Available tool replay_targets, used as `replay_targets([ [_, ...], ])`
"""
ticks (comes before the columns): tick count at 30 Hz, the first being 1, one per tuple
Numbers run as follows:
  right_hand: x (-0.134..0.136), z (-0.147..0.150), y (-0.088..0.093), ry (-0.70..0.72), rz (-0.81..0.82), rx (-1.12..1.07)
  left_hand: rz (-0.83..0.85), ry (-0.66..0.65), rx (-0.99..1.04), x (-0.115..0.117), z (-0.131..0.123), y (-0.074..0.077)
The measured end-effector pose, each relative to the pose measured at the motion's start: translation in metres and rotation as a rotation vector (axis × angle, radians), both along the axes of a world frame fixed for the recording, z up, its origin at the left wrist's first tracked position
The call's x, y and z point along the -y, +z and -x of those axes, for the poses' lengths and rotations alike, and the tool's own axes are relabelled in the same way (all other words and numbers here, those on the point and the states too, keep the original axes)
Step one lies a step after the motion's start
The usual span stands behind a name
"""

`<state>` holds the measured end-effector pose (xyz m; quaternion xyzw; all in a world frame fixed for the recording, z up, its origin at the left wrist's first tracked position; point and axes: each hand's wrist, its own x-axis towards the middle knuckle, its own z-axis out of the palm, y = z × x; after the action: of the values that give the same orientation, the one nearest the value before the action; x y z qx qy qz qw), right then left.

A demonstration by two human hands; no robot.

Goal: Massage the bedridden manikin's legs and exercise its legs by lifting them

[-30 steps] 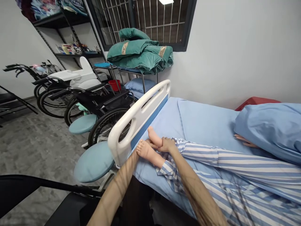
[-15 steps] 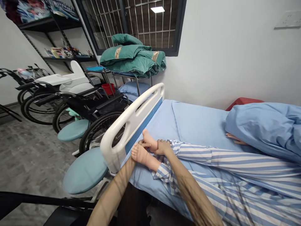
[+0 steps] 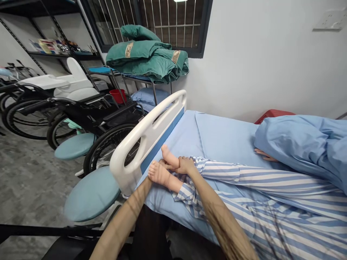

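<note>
Beside the white bed rail point(image 3: 148, 131), the right hand point(image 3: 185, 165) is closed around the manikin's raised foot point(image 3: 168, 156) at the ankle, while the left hand point(image 3: 165, 164), partly hidden, cups the lower foot point(image 3: 160, 175) from beneath.

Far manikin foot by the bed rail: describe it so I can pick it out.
On the blue-sheeted bed, find the white side rail. Two bare feet leave blue-striped pyjamas there. It is the farther one, its ankle in the right hand, not the nearer foot.
</note>
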<state>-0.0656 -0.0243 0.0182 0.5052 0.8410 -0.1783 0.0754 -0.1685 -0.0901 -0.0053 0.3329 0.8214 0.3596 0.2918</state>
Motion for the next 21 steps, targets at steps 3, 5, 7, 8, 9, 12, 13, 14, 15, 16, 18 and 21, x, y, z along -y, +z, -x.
replay_targets([
  [3,0.0,0.0,0.001,0.0,-0.01,0.008,0.014,0.201,-0.146,0.007,-0.005,0.011],
  [5,0.001,0.0,0.001,0.001,-0.015,0.013,0.044,0.33,-0.277,0.009,-0.006,0.015],
  [7,0.001,0.0,0.001,0.005,-0.022,0.014,0.097,0.413,-0.439,0.008,-0.008,0.016],
  [8,0.001,0.0,0.0,0.005,-0.027,0.014,0.111,0.424,-0.499,0.007,-0.008,0.014],
  [9,0.002,0.0,0.0,0.004,-0.031,0.015,0.115,0.425,-0.542,0.006,-0.009,0.013],
  [12,0.003,0.0,-0.001,0.005,-0.055,0.015,0.113,0.423,-0.588,0.003,-0.009,0.008],
  [13,0.004,-0.001,-0.002,0.007,-0.064,0.012,0.117,0.422,-0.588,0.002,-0.01,0.008],
  [14,0.005,-0.001,-0.002,0.009,-0.074,0.008,0.126,0.421,-0.584,0.002,-0.01,0.008],
  [15,0.005,-0.001,-0.003,0.01,-0.081,0.004,0.137,0.42,-0.577,0.002,-0.011,0.009],
  [16,0.005,-0.001,-0.004,0.01,-0.087,0.001,0.149,0.418,-0.568,0.002,-0.012,0.011],
  [18,0.006,-0.002,-0.005,0.01,-0.099,-0.001,0.168,0.411,-0.549,0.002,-0.013,0.014],
  [21,0.005,-0.002,-0.008,0.007,-0.122,0.002,0.177,0.392,-0.522,0.003,-0.013,0.016],
])
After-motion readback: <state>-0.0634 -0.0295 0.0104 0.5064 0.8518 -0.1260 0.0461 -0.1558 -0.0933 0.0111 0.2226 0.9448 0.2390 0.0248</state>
